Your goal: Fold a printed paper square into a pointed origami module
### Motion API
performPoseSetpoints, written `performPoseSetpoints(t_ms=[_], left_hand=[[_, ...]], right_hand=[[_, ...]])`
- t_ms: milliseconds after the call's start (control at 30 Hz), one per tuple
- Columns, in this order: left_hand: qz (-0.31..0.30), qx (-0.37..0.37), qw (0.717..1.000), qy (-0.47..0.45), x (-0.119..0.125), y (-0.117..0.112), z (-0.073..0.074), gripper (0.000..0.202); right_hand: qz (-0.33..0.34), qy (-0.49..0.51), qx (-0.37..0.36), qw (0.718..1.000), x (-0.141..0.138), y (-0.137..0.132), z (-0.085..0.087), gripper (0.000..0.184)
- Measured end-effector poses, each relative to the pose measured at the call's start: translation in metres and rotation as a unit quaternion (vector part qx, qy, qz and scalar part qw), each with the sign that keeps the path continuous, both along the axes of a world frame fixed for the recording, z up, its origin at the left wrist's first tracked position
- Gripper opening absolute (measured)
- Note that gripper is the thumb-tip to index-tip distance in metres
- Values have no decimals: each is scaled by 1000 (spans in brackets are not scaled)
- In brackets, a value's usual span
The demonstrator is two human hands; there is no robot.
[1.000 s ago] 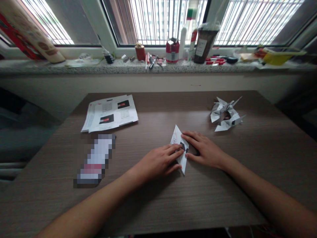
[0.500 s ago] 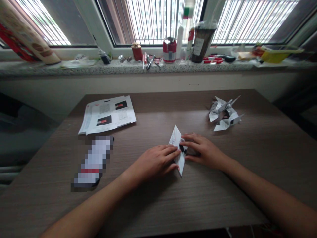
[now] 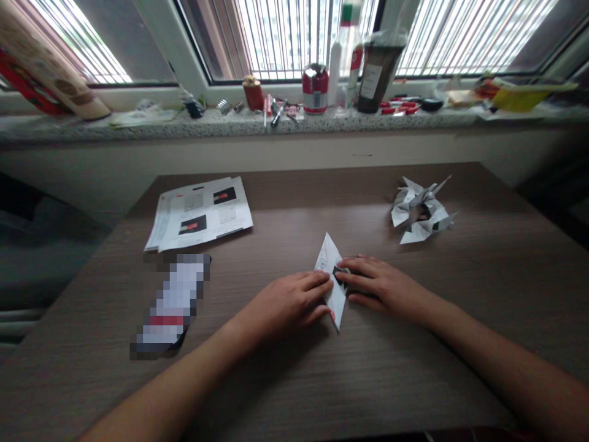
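Fingers loosely spread, pinching nothing visibly, the left hand (image 3: 294, 299) and right hand (image 3: 381, 285) are pressing the paper diamond (image 3: 338, 296) on the table (image 3: 294, 393), shape already folded, creasing seemingly unfinished, while a folded-paper cluster (image 3: 433, 223) is sitting beyond.

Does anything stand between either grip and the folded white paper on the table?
Nothing visible does. The left grip has fingers on the folded white paper, and the right grip touches its right side. The pixelated item lies off left; the spiky paper piece sits back right.
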State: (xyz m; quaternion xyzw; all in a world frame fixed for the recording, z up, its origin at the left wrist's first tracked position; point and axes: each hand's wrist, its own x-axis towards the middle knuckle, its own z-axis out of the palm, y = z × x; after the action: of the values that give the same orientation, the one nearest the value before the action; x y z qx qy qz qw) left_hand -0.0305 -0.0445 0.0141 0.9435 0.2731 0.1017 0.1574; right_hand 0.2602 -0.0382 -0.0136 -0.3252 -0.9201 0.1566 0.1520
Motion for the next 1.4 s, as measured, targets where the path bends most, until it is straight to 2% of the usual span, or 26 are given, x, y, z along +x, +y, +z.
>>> performPoseSetpoints(t_ms=[400,700,900,1200,1400], left_hand=[[-9,24,1000,-2,-1,5,-1,38],[61,62,996,-1,3,1,-5,47],[61,66,996,0,0,5,-12,42],[43,62,997,-16,-4,14,-17,32],[33,72,996,-43,-6,17,-20,31]], right_hand=[[-2,-29,6,1000,0,0,0,52],[8,-4,35,999,-6,-4,2,43],[29,4,40,999,-12,-8,3,43],[-36,-2,68,997,0,5,-6,49],[-44,12,70,996,-1,10,-6,40]])
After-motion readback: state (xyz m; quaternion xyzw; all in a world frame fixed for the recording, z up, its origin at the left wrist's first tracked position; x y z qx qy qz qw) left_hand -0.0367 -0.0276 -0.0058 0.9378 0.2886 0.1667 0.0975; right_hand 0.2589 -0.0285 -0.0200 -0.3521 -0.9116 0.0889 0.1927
